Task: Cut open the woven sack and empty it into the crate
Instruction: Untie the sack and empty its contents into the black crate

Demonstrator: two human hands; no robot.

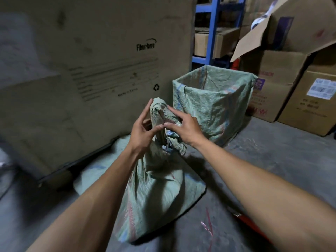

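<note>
The woven sack (156,190) stands on the concrete floor (254,170) right in front of the person, its body sagging wide at the base and its neck bunched and twisted up to a point. Both hands are at that neck. The left hand (141,130) has its fingers loosely curled around the left side of the bunched top, thumb reaching across; the right hand (183,127) lies against the right side with fingers spread, pinching at the fold. Neither holds a blade, and I see no knife or scissors anywhere.

To me this looks like the very start: the sack is still closed, and the hands seem to be feeling for the tie or seam. The next move would need a cutting tool, or a thread end picked loose, with one hand keeping the neck taut.

Just behind and to the right stands the crate (214,99), lined with the same green weave, its mouth open and its rim higher than the sack's base, so the sack would have to be lifted over it. A large cardboard box (81,70) walls off the left; more cartons (283,84) crowd the right. The floor between sack and crate is open.
</note>
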